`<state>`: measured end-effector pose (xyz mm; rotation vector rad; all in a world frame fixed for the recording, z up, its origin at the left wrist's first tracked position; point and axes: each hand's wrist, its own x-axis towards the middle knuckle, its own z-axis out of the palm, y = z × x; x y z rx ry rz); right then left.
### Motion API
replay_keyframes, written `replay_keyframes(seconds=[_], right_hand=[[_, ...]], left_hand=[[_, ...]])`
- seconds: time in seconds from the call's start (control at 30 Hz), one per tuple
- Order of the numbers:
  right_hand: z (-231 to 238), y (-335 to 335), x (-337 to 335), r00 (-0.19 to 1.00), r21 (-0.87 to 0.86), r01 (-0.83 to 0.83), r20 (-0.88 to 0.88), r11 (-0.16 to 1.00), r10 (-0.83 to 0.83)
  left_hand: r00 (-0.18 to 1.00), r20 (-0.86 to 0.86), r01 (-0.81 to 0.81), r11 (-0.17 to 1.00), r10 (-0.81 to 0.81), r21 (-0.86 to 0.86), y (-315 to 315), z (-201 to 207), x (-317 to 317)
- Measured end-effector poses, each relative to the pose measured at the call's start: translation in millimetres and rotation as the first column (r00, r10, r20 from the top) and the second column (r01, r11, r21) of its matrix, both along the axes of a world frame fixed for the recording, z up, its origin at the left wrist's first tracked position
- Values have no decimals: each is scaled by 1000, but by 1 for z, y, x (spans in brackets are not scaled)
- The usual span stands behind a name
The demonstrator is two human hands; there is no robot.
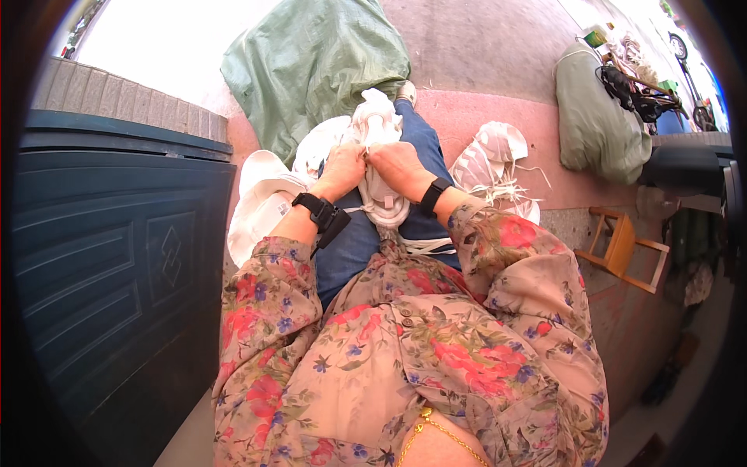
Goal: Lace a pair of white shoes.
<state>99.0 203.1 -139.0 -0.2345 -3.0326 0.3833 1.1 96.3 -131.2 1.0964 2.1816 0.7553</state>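
Note:
A white shoe (383, 204) lies in my lap, across my jeans-clad legs, its heel end toward me. My left hand (343, 170) is closed with the fingertips pinched at the lacing area of the shoe. Right beside it, my right hand (395, 166) grips the same area, and the two hands nearly touch. Whether a lace is between the fingers is too small to tell. Pale laces (426, 247) trail on my lap below the shoe. White shoe pieces (267, 198) lie on my left, and more white laced shoes (490, 173) on my right.
A green woven sack (319, 66) spreads on the ground ahead. Dark blue panelled doors (117, 257) stand close on my left. A full grey-green sack (595, 117) rests at the far right, and a small wooden stool (618, 247) is on the right.

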Motion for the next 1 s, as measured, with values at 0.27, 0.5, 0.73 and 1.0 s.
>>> replay_keyframes(seconds=[0.27, 0.5, 0.73, 1.0], right_hand=[[8, 1, 11, 995, -185, 28, -88, 982, -45], [38, 25, 89, 979, -440, -192, -154, 877, 137], [30, 36, 66, 813, -982, 174, 104, 68, -573], [50, 23, 36, 869, -960, 182, 56, 212, -492]], left_hand=[[986, -153, -45, 986, 69, 158, -7, 3, 9], [833, -518, 340, 918, -195, 201, -18, 47, 48], [926, -173, 378, 798, -336, 469, 11, 83, 78], [879, 387, -406, 862, 279, 302, 2, 102, 49]])
